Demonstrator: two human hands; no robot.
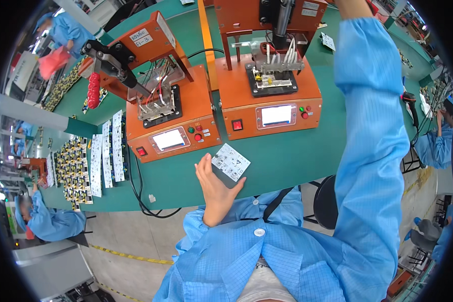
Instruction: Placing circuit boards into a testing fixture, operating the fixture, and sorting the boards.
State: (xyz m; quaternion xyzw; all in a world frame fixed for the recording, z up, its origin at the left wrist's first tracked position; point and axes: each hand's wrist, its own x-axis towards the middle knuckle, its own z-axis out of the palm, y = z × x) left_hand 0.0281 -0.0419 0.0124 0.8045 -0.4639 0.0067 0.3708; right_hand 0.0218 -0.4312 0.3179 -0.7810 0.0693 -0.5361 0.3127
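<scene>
Far left: rows of small boards (75, 168) and white board strips (108, 151) are laid out on the green table (287, 156).

Left of centre: an orange test box (168, 113) is seen with its black lever (110, 60) raised and its seat apparently without a board, though wires partly hide it.

Centre: a small white circuit board (230, 161) is pinched at its near edge by the left hand (214, 189), thumb against fingers, held just above the table in front of both boxes; it is judged not yet loaded.

Right of centre: a second orange test box (269, 90) is seen with a board seated under its pressed-down head (274, 63).

Right: the right arm (370, 141) is raised to the upper edge; the right hand (355, 7) is mostly cut off, and its grip cannot be told.
</scene>
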